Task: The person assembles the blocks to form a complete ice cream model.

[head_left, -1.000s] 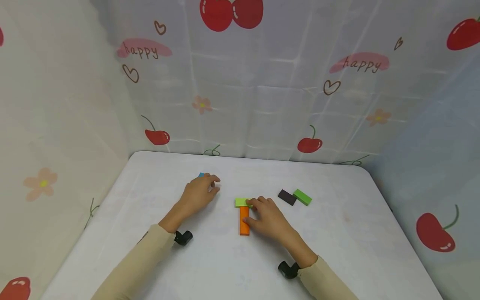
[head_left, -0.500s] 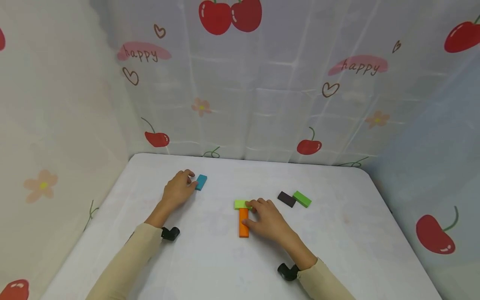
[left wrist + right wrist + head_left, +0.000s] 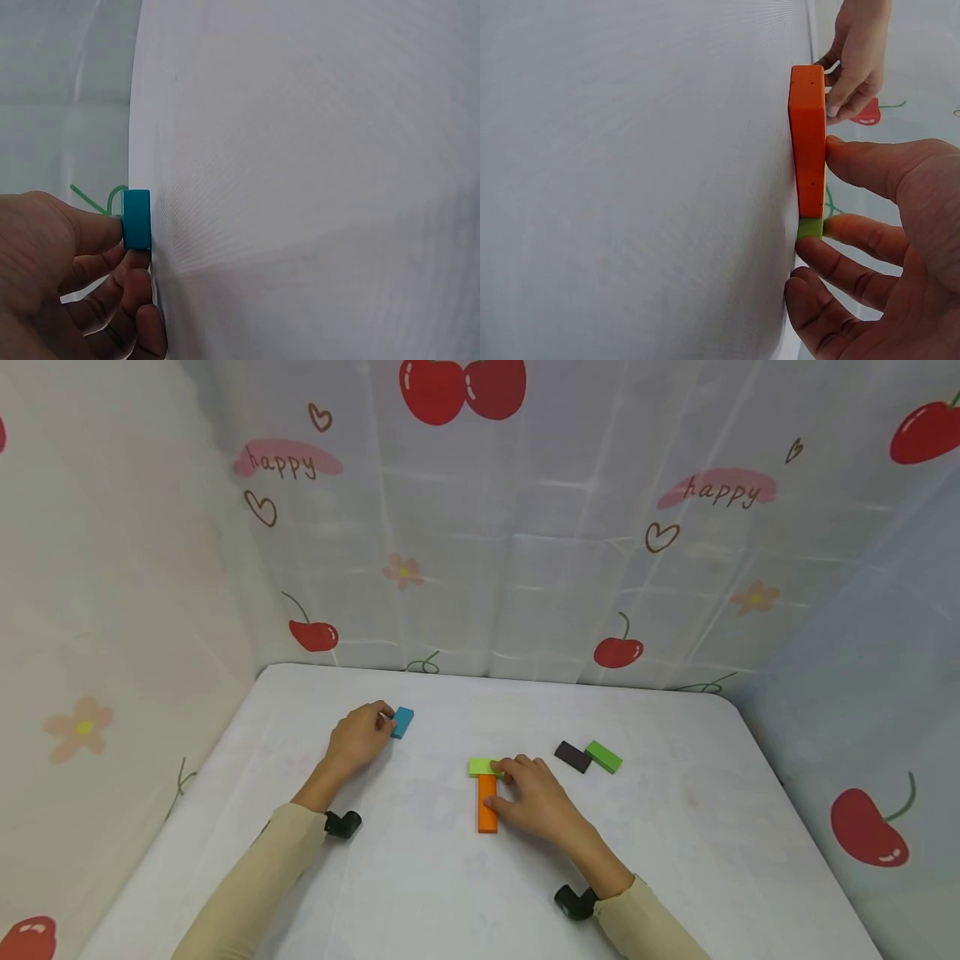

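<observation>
My left hand (image 3: 358,737) is at the near-left end of a flat blue block (image 3: 403,722) at the back of the table. In the left wrist view the thumb lies on the blue block (image 3: 136,219) and curled fingers meet its near end, pinching it. My right hand (image 3: 538,797) rests on two blocks forming a T: an orange block (image 3: 487,814) pointing toward me and a lime-green block (image 3: 481,767) across its far end. In the right wrist view the thumb touches the orange block (image 3: 808,142), and fingertips touch the lime-green block (image 3: 810,228).
To the right of the T lie a dark block (image 3: 573,757) and a green block (image 3: 604,756), touching at a corner. All stand on a white table (image 3: 675,827). A printed curtain (image 3: 517,577) hangs behind and at both sides.
My left hand has moved left from over the blue block to its near-left end, and its fingers have come down onto it. My right hand and the T have stayed put.
</observation>
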Available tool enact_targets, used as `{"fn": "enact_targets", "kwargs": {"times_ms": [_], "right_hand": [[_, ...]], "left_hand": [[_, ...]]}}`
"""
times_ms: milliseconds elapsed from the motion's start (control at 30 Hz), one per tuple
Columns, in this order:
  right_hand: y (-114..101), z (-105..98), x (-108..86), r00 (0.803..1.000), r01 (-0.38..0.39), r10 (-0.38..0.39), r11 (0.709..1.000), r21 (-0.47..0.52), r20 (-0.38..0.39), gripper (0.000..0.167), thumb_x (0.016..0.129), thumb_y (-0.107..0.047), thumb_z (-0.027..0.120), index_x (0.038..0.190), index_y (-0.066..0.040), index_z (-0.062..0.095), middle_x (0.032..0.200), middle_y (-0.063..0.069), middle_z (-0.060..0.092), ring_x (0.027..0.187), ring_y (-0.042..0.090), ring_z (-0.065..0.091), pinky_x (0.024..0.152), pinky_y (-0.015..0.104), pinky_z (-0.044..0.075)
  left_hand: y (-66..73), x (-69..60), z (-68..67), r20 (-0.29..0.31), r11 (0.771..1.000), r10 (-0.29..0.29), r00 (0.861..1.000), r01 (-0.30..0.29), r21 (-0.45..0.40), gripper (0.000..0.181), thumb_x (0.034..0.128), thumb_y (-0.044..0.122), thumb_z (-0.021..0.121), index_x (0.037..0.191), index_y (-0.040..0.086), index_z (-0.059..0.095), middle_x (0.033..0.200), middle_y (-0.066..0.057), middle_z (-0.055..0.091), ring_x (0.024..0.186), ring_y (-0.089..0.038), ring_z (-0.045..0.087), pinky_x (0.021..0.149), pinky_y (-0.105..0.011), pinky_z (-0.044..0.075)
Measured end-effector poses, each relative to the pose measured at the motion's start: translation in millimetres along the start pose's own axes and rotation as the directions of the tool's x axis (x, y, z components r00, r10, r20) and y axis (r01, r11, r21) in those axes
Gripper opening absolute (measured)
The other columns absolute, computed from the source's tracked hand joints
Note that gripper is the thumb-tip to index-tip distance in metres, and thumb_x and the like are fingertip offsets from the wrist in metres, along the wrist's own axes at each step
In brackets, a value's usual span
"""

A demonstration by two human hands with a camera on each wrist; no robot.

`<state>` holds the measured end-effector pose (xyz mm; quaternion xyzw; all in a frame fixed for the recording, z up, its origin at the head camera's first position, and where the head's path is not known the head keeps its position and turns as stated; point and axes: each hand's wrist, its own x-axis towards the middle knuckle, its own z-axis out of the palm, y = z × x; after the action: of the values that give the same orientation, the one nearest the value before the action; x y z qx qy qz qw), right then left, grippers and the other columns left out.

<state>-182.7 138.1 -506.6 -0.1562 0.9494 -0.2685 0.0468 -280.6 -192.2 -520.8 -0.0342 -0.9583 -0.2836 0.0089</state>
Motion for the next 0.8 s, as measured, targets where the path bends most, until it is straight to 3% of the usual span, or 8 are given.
{"fn": "enact_targets", "kwargs": {"times_ms": [400, 800], "right_hand": [[1, 1, 0.2, 1.000, 0.010, -0.010, 1.000, -0.007, -0.004, 0.052, 0.092, -0.035, 0.086, 0.137, -0.014, 0.071, 0.103, -0.002, 0.065, 0.092, 0.016, 0.047, 0.081, 0.031, 0.041], [3, 2, 1.5, 1.000, -0.010, 0.010, 1.000, 0.000, 0.001, 0.052, 0.092, -0.036, 0.086, 0.137, -0.015, 0.071, 0.103, -0.004, 0.064, 0.094, 0.016, 0.048, 0.082, 0.031, 0.042]], "left_hand": [[1.8, 0.7, -2.0, 0.015, 1.000, 0.020, 1.000, -0.019, -0.004, 0.028, 0.1084, 0.026, 0.062, 0.130, 0.010, 0.072, 0.109, -0.012, 0.075, 0.094, -0.028, 0.069, 0.077, -0.045, 0.056], [7.7, 13.8, 0.5, 0.043, 0.999, 0.022, 0.999, -0.020, -0.049, 0.026, 0.1083, 0.025, 0.064, 0.129, 0.016, 0.076, 0.116, -0.015, 0.075, 0.098, -0.029, 0.065, 0.081, -0.042, 0.052]]}}
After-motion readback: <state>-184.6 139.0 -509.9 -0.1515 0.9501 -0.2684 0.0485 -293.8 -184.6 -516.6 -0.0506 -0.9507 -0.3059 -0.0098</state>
